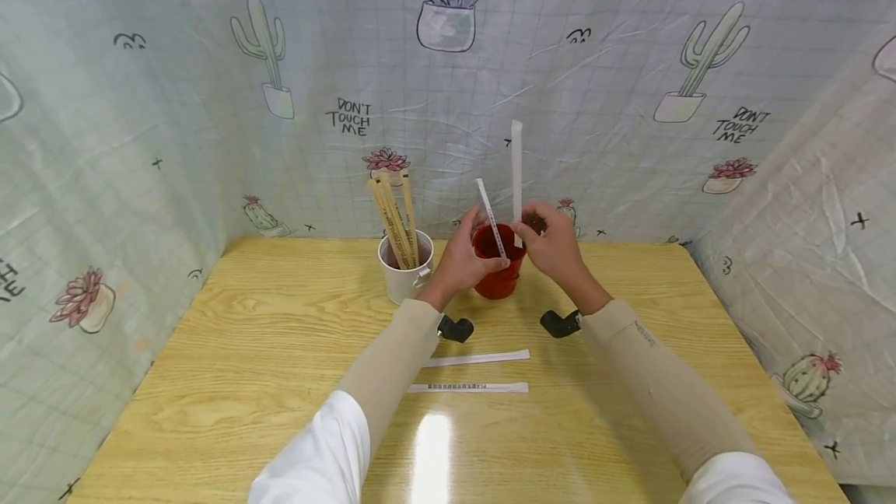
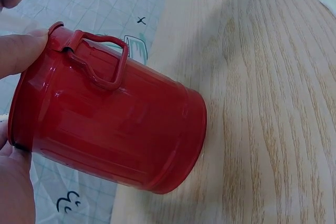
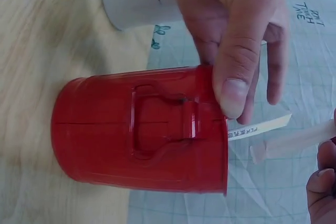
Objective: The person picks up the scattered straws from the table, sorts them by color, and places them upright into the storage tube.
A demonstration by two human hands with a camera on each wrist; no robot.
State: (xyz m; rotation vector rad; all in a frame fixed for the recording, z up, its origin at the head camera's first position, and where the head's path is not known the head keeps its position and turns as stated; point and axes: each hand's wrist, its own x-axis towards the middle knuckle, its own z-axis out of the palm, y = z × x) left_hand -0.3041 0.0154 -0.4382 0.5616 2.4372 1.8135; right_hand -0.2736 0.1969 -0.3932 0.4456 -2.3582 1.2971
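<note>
A small red metal bucket (image 1: 498, 286) stands upright on the table. My left hand (image 1: 456, 261) grips its rim, and the thumb (image 3: 233, 95) lies over the edge beside the wire handle (image 3: 157, 153). One white paper-wrapped straw (image 1: 488, 207) leans inside, its upper end sticking out. Just over the bucket's right side, my right hand (image 1: 556, 246) pinches another white wrapped straw (image 1: 517, 169) near its lower end and holds it nearly upright. That lower end (image 3: 258, 153) appears in the right wrist view, apart from the rim.
Left of the red bucket is a white bucket (image 1: 401, 285) holding several brown wrapped straws (image 1: 396, 220). Two white wrapped straws (image 1: 483, 388) lie on the wooden table (image 1: 266, 379) nearer me, partly behind the left forearm. A cactus-print cloth (image 1: 315, 45) hangs behind and at both sides.
</note>
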